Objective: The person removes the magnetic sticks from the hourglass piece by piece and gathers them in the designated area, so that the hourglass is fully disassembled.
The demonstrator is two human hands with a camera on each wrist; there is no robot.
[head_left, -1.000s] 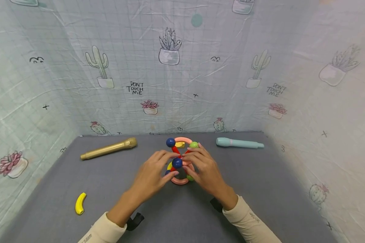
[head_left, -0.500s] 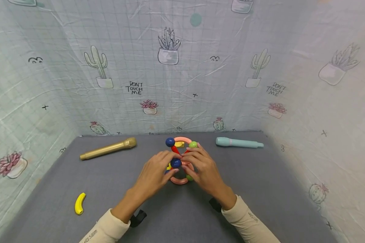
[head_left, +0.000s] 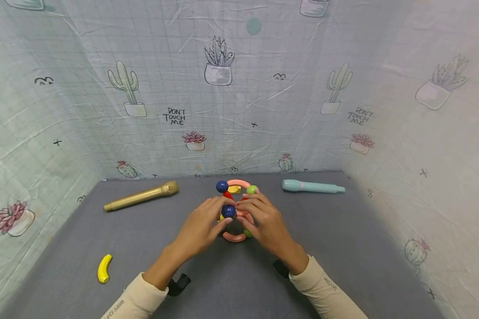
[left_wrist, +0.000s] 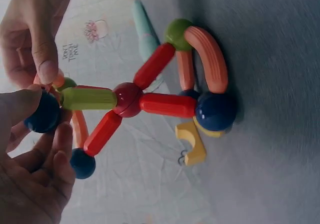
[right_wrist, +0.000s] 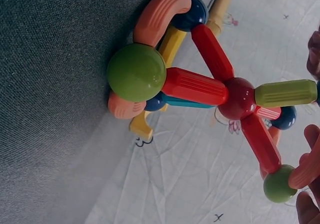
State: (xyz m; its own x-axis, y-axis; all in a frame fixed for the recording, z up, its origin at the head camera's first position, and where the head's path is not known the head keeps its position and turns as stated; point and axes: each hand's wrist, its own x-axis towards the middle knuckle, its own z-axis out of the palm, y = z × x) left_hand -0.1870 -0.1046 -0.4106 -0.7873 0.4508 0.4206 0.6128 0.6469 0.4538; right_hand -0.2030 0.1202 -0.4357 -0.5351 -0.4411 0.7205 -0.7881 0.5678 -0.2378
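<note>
A magnetic stick-and-ball structure stands on the grey table, with a dark red ball (left_wrist: 127,99) at its middle. Red sticks (left_wrist: 167,106) fan out from that ball, and a green stick (left_wrist: 90,99) rises toward my hands. Curved pink sticks (head_left: 234,237) with blue and green balls form its base. My left hand (head_left: 197,226) pinches a blue ball (head_left: 229,211) at the top of the green stick. From the other side, my right hand (head_left: 269,221) grips a curved pink stick (head_left: 241,213) beside that ball. Fingers hide where stick and ball meet.
Behind the structure lies a yellow arch block (head_left: 234,189). A gold toy microphone (head_left: 141,196) is at the back left, a pale blue one (head_left: 313,186) at the back right. One loose yellow curved stick (head_left: 104,268) lies at the left. Printed cloth walls enclose the table.
The head view has shifted slightly. The blue ball and my left hand have moved a little left and up in it; both holds look the same, and the structure stays standing.
</note>
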